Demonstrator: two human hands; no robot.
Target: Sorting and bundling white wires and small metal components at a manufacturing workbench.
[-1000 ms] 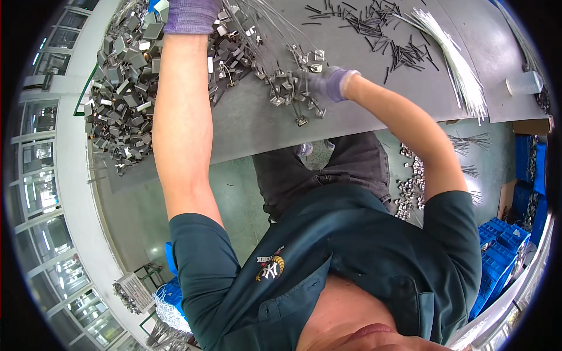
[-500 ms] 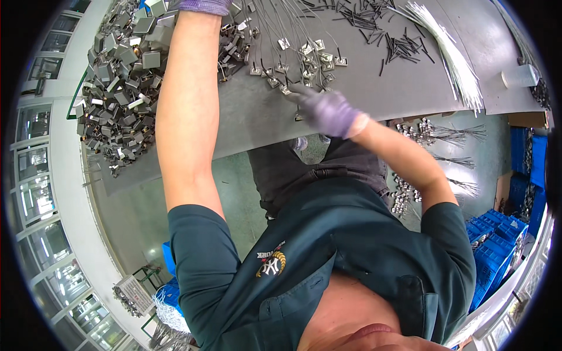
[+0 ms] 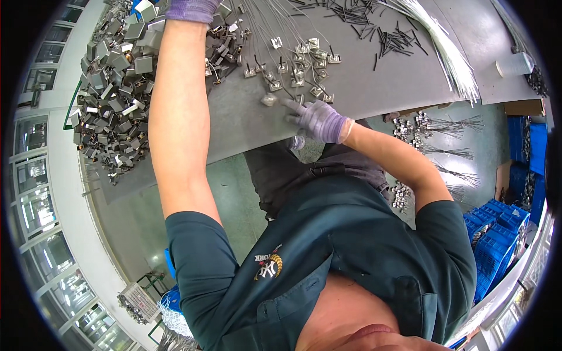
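Note:
My left hand (image 3: 190, 10), in a purple glove, reaches to the top edge beside a heap of grey metal blocks (image 3: 126, 64); its fingers lie outside the picture. My right hand (image 3: 319, 121), gloved alike, is low over the near part of the table. Its fingers point left and are smeared by motion. At their tips is a small silvery square metal piece (image 3: 269, 99), also blurred, which they seem to pinch. Just beyond lies a cluster of similar square pieces with thin wires (image 3: 298, 75), some with short black sleeves.
Loose short black tubes (image 3: 398, 42) and a bundle of white strands (image 3: 448, 58) lie farther right on the grey table (image 3: 234, 126). A translucent cup (image 3: 515, 65) rests at the far right. Wired parts (image 3: 410, 131) lie below the edge, near blue crates (image 3: 497, 245).
My right hand has drawn slightly back toward me from the cluster, the blurred metal piece now apart from the others. My left arm has shifted a little to the left.

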